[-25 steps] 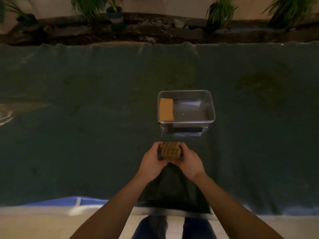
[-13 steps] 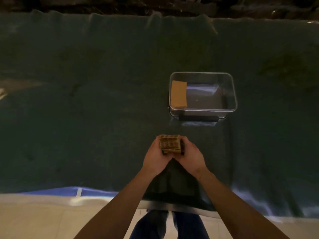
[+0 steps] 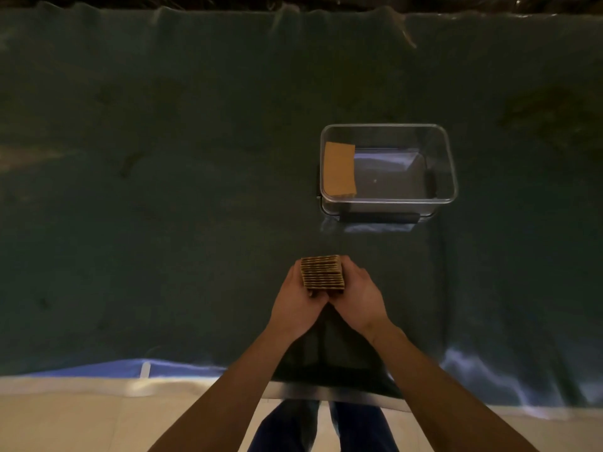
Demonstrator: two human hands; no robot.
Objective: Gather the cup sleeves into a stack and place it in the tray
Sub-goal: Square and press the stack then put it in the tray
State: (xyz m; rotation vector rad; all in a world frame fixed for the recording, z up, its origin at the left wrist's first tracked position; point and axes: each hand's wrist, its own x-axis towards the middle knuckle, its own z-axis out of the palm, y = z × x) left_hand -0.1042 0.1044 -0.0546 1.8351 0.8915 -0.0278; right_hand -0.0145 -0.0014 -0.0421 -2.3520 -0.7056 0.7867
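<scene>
**Stack of sleeves held in both hands, short of the tray**

The left hand [image 3: 295,301] and the right hand [image 3: 357,298] are closed together on one stack of cup sleeves [image 3: 322,271], each pressing one side of it. The corrugated edges face up to the camera, and the stack looks compact, with the edges nearly even. From this view I cannot tell if the stack rests on the cloth or is lifted a little above it.

The stack is on the near side of the clear plastic tray [image 3: 452,177], apart from it and somewhat to its left. In the tray one brown sleeve [image 3: 339,169] already lies flat against the left wall; the remaining floor of the tray is free. The tray stands on a dark green cloth [image 3: 163,190] which covers the table.

In my judgement the gathering is done and the carry into the tray remains. The risk is that the side pressure gets weaker during the lift, so that middle sleeves slide out and fall. Also the stack may catch the near rim if it travels too low, or land on the lying sleeve and tip over.
</scene>
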